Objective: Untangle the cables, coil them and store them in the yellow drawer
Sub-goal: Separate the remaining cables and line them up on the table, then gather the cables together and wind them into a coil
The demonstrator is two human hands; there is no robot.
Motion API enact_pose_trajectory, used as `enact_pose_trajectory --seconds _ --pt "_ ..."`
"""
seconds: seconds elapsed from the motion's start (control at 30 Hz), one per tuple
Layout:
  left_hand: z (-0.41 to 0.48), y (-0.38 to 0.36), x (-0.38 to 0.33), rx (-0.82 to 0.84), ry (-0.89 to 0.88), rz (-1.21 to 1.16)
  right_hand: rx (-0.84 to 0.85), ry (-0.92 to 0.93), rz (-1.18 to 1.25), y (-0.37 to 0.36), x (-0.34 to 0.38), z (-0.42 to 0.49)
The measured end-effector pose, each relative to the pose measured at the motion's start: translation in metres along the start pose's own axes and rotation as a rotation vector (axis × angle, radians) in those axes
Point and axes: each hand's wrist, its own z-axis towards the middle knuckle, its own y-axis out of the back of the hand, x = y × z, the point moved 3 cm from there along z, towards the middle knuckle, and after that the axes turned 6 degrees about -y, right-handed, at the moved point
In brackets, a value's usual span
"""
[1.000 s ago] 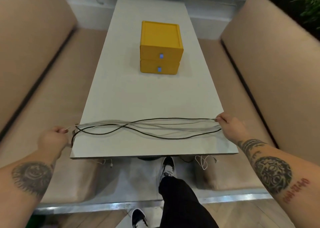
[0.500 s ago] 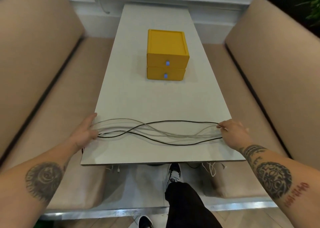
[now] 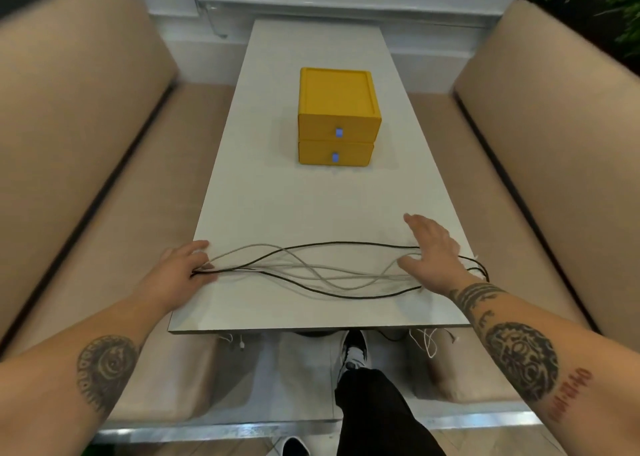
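Cables, some black and some pale grey, lie stretched crosswise over the near end of the white counter, their strands crossing one another several times between the two hands. The left hand rests on the counter's left edge at the bundle's left end. Its fingers are bent over that end with strands running in under and between them, the thumb pointing along the counter. Whether they pinch the strands or only press them down cannot be told. The right hand is over the bundle's right end, fingers spread wide and holding nothing. The strands pass beneath its palm, and black loops come out past the wrist at the counter's right edge. Thin white cable ends dangle below the counter's near edge on both sides. The yellow drawers, two stacked and both closed, each with a small blue tab, stand farther along the counter, well apart from cables and hands. Tan benches flank the counter.
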Motion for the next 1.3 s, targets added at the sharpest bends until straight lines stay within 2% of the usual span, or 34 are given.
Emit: enact_pose_trajectory --seconds 0.1,0.2,0.33,0.4,0.47,0.53,0.6,0.67,0.77,0.9,1.0,1.07,1.2,1.3 --pt "-0.005 -0.003 -0.007 -0.021 0.042 0.107 0.080 0.140 -0.105 -0.008 0.040 0.008" --pt "-0.002 -0.004 -0.013 -0.046 0.022 0.197 0.278 0.197 -0.404 -0.013 0.076 0.012" --pt "0.002 0.015 -0.036 0.008 0.076 0.130 0.463 -0.008 -1.018 0.005 0.102 0.004" --pt "0.005 0.027 -0.049 0.057 0.089 0.093 0.479 -0.035 -1.138 0.017 0.112 -0.002" --pt "0.011 0.040 -0.063 0.063 0.064 0.071 0.419 0.049 -0.990 0.022 0.124 -0.002" --pt "0.017 0.054 -0.082 0.069 0.021 0.077 0.347 0.192 -0.697 0.021 0.143 -0.002" --pt "0.021 0.071 -0.111 0.082 -0.043 0.150 0.289 0.346 -0.423 0.020 0.167 -0.004" --pt "0.024 0.086 -0.144 0.076 -0.120 0.267 0.205 0.458 -0.278 0.021 0.191 -0.009" --pt "0.029 0.107 -0.193 0.047 -0.264 0.378 0.132 0.476 -0.126 0.021 0.215 -0.010" --pt "0.033 0.136 -0.231 0.058 -0.355 0.375 0.168 0.382 0.185 0.036 0.222 -0.007" --pt "0.031 0.160 -0.239 0.085 -0.362 0.245 0.214 0.468 0.082 0.068 0.225 -0.011" --pt "0.030 0.176 -0.238 0.050 -0.358 0.106 0.193 0.466 0.101 0.098 0.220 -0.012" --pt "0.025 0.197 -0.219 -0.008 -0.274 -0.117 0.153 0.404 0.347 0.151 0.187 -0.004" --pt "0.021 0.195 -0.204 0.010 -0.205 -0.400 0.167 0.368 0.504 0.173 0.164 0.002"
